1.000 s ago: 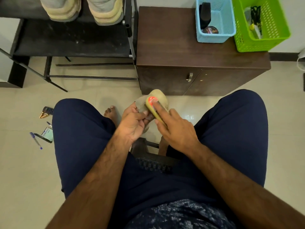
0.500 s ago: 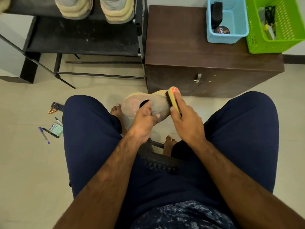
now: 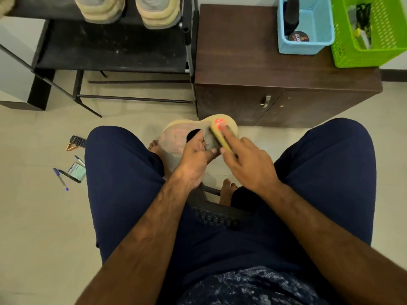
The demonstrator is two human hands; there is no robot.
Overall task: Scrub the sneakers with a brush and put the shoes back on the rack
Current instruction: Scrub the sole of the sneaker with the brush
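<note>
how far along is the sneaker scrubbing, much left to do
Done: two sneakers sit on the rack; whether they were scrubbed, I cannot tell. In hand: the left hand grips a third sneaker while the right hand holds the brush against it. Left: finish this one and shelve it.

Beige sneaker (image 3: 172,140) tilted, yellow brush (image 3: 220,138) against it

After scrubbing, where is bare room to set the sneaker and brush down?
The black rack shelf below the two shelved sneakers is bare. The cabinet top is free left of the blue basket; its right end is crowded by that and the green basket. The floor on the left holds a remote and pens.
</note>
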